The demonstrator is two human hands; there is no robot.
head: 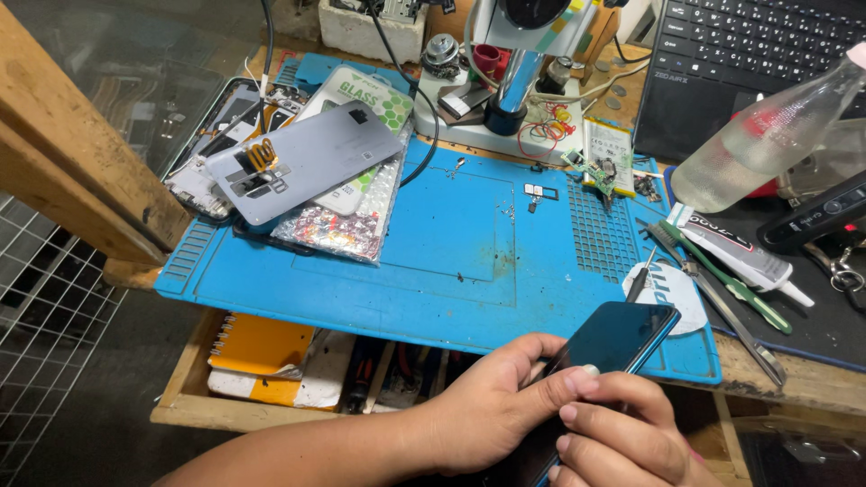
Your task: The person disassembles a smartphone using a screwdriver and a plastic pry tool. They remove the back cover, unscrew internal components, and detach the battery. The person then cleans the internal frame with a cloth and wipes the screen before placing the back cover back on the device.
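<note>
Dark glass-fronted smartphone with a blue rim (606,347) lay tilted at the near edge of the blue silicone repair mat (451,261), lifted off it, seemingly for handling. Left hand (492,406) curled around its lower body, thumb pressed across the screen. Right hand (622,433) gripped from beneath, fingers bunched together.

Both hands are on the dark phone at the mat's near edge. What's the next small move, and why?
Probably lay the phone flat on the blue mat before working further. Both the left hand and right hand grip its lower end, and most of it hangs past the mat's near edge, unsupported. The tweezers and small screwdriver lie just to its right, within easy reach.
</note>
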